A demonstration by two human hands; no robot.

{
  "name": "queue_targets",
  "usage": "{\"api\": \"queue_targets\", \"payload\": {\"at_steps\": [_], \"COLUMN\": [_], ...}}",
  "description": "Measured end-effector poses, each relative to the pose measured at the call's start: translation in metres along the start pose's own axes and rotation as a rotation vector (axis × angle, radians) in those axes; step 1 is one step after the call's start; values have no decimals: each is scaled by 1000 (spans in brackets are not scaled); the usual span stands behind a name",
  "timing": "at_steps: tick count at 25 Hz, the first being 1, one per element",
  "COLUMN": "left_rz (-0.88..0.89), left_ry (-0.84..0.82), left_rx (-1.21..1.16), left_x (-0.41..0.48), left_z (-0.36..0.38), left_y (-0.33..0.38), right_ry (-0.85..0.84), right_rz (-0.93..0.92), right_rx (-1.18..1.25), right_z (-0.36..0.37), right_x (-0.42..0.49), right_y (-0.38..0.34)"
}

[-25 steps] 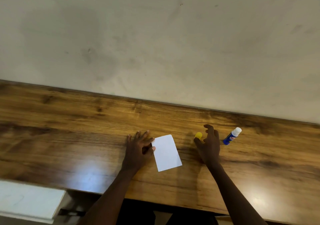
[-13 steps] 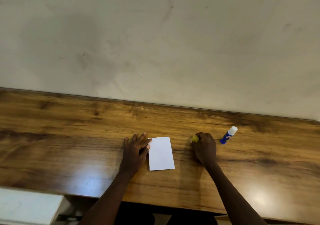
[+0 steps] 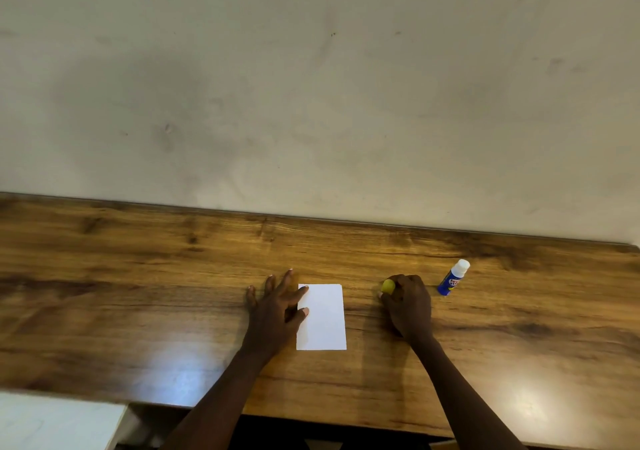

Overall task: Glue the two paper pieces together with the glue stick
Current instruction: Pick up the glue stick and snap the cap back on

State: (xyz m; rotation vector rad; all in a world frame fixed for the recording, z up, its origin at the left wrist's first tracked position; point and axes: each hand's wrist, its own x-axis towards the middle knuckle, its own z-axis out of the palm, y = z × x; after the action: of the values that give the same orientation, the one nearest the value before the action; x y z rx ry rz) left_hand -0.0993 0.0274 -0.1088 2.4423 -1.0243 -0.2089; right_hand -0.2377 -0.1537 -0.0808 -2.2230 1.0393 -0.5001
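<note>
A white paper rectangle [image 3: 323, 316] lies flat on the wooden table [image 3: 138, 293]; only one sheet shows, so I cannot tell whether a second lies under it. My left hand [image 3: 277, 305] rests flat with fingers spread, its thumb and forefinger tips on the paper's left edge. My right hand [image 3: 407, 302] is closed over a small yellow cap [image 3: 388, 286], right of the paper. The blue glue stick [image 3: 453, 278], its white tip uncovered, lies on the table just right of that hand.
A plain pale wall [image 3: 311, 85] rises behind the table's far edge. A white surface [image 3: 52, 422] sits below the table's front edge at the lower left.
My right hand has closed over the yellow cap, which lay beside open fingers a second ago. The paper has turned from tilted to square under my left fingertips.
</note>
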Motion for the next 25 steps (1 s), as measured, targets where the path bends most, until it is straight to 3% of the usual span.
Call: {"api": "queue_targets", "payload": {"at_steps": [9, 13, 16, 19, 22, 25], "left_rz": [-92, -136, -62, 18, 27, -36], "left_ry": [-11, 37, 88, -71, -188, -200], "left_rx": [96, 69, -178, -536, -575, -642], "left_x": [8, 10, 21, 30, 38, 44], "left_z": [2, -1, -2, 13, 43, 67], "left_y": [23, 31, 63, 121, 182, 220], "right_ry": [-19, 24, 98, 155, 193, 220], "right_rz": [17, 0, -7, 23, 71, 93], "right_rx": [35, 169, 255, 257, 216, 176], "right_z": [-2, -13, -24, -39, -60, -78], "right_x": [3, -11, -32, -42, -43, -44], "right_y": [2, 2, 9, 25, 44, 61]}}
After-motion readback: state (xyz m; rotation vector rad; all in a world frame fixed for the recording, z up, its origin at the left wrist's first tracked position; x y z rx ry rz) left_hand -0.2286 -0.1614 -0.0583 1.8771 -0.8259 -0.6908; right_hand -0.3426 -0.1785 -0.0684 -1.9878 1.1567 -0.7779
